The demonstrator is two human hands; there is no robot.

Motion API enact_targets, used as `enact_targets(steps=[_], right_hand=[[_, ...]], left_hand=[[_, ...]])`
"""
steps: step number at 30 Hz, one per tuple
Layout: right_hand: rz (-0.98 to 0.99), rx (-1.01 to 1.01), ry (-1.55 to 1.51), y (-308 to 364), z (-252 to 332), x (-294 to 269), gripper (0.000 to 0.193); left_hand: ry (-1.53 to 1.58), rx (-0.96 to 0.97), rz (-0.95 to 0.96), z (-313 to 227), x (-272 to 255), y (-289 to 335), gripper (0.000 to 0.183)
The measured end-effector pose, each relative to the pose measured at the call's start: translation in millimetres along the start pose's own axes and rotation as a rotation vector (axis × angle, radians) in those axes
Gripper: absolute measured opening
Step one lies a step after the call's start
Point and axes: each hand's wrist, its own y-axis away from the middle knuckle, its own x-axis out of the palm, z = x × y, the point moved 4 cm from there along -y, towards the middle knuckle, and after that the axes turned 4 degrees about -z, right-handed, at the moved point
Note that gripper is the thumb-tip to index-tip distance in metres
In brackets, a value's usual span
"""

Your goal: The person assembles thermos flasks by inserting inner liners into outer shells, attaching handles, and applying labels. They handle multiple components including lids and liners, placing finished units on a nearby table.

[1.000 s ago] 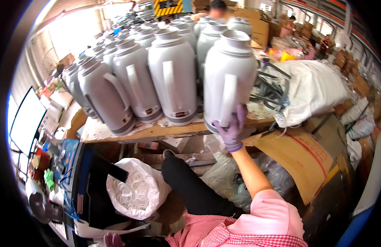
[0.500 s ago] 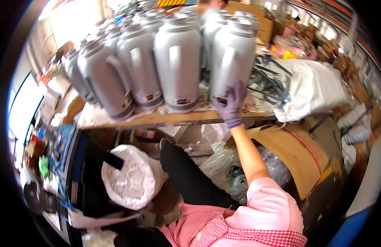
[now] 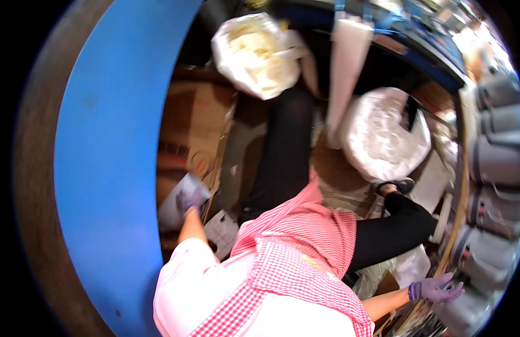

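Note:
My left hand (image 3: 191, 197), in a purple glove, is closed on a smooth pale grey piece (image 3: 171, 209) beside an open cardboard box (image 3: 195, 121). Blur hides the exact shape of that piece and where each finger lies. At the lower right, my right hand (image 3: 437, 289), also gloved in purple, is open with its fingers spread and nothing in it. It hovers at the bench edge beside a grey jug (image 3: 465, 312). More grey jugs (image 3: 498, 160) with handles stand in rows along the right side.
A blue panel (image 3: 111, 168) rises close on my left. Two white sacks stand near my legs: one sack (image 3: 229, 42) with yellowish contents, another sack (image 3: 358, 132) with clear plastic pieces. A wooden bench edge (image 3: 456, 216) runs along the right, with plastic bags (image 3: 411, 264) beneath it.
The view has swung left, so the jugs now lie at the right rim. My right hand has let go of its jug and opened. My left hand has come into view on the pale grey piece.

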Motion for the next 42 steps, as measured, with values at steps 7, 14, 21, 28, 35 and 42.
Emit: enact_targets(steps=[7,14,21,28,35,42], right_hand=[[0.377,0.062,-0.374,-5.0,64.8,91.4,0.036],[0.882,0.466,-0.930,39.0,198.0,107.2,0.033],[1.905,0.897,-1.628,87.7,334.8,88.8,0.062],[1.163,0.767,-1.798,44.1,271.1,95.5,0.019],[1.799,1.661,-2.273,104.8,310.1,106.7,0.043],[1.341,0.930,-1.401,90.8,242.8,108.2,0.028]], left_hand=[[-0.385,0.353,0.034,-66.2,-52.2,65.3,0.128],[0.398,0.382,-0.096,-98.3,-107.6,15.3,0.128],[0.803,1.473,-0.630,-206.5,-331.6,273.0,0.072],[1.716,1.135,0.086,-251.6,-376.2,270.5,0.055],[1.003,1.640,-0.176,-267.7,-376.2,327.4,0.065],[1.658,1.744,-0.062,-276.5,-393.9,347.8,0.047]])
